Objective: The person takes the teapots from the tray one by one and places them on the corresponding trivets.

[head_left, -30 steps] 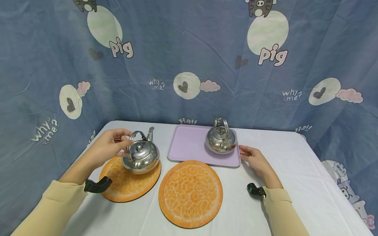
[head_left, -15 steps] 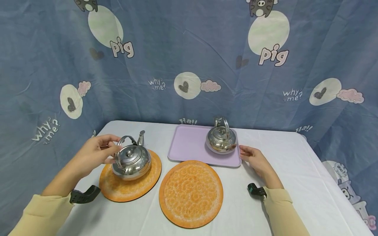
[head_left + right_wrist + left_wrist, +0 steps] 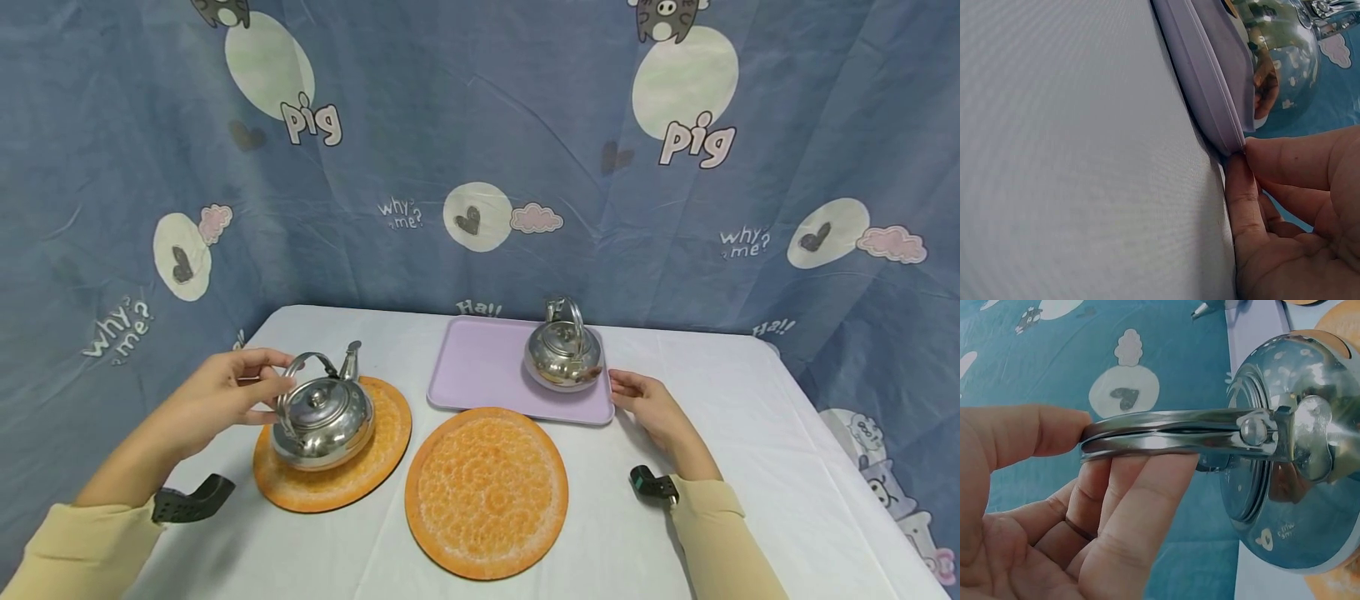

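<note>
Left hand (image 3: pixel 225 396) has its thumb and fingers pinched on the arched metal handle (image 3: pixel 1172 419) of a stainless-steel teakettle (image 3: pixel 322 429), gripping from opposite sides, with a gap between palm and metal. Right hand (image 3: pixel 652 412) is nearly closed too, thumb and finger pinching the rim of a lilac rectangular tray (image 3: pixel 472 367) at its right side, close to the front corner. Nearest of all are two pale yellow sleeves (image 3: pixel 90 546), a black wrist device (image 3: pixel 193 500) beside each cuff. Ahead of them, a round orange placemat (image 3: pixel 487 492) with a bread-like print lies flat on the white-clothed surface (image 3: pixel 750 433). Left of it, and slightly apart, lies a matching round mat (image 3: pixel 393 425); the held teakettle is over this one, lid on, spout directed away from the person. Whether its base touches the mat cannot be told. Beyond the middle placemat is the tray, with a second steel kettle (image 3: pixel 562 362) standing upright at its right end, lidded, handle raised, spout toward the back. Behind everything hangs a blue cloth backdrop (image 3: pixel 405 100) printed with pale ovals, hearts, pink clouds and "pig" lettering (image 3: pixel 697 140).
</note>
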